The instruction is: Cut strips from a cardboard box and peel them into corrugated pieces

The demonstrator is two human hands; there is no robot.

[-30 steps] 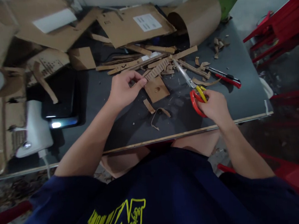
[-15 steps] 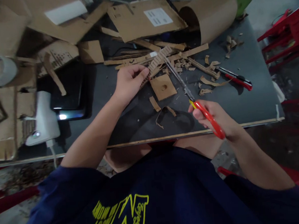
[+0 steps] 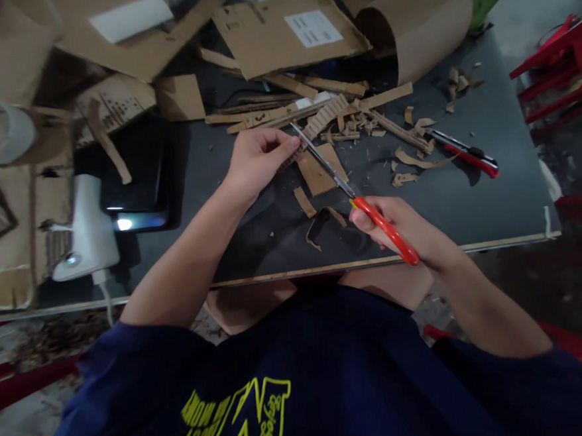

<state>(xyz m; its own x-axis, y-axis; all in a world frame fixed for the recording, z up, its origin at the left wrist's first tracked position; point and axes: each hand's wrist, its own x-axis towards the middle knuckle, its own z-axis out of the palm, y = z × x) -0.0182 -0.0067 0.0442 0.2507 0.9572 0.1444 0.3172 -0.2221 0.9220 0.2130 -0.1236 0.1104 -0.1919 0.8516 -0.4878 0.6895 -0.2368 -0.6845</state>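
Note:
Pinched in my left hand (image 3: 263, 159) is a corrugated cardboard strip (image 3: 328, 117), its ridged end pointing up and right. My right hand (image 3: 395, 222) grips red-handled scissors (image 3: 382, 227). Their metal blades reach up and left across the strip, close to my left fingertips; whether they cut into it I cannot tell. Under the blades lies a square cardboard piece (image 3: 320, 171), partly covered by them. Small curled cardboard scraps (image 3: 304, 202) are on the dark table (image 3: 253, 240) just in front.
A red utility knife (image 3: 471, 155) lies on the right among cardboard scraps. Behind are cardboard strips (image 3: 249, 117), a flat cardboard box (image 3: 263, 40) and a curved cardboard tube (image 3: 431, 22). To the left are a black device (image 3: 133, 169), a white power strip (image 3: 86, 219) and a tape roll (image 3: 1, 135).
The scissors have moved left, with their tips now crossing the strip near my left fingertips. My right hand has shifted left with them. My left hand still holds the strip.

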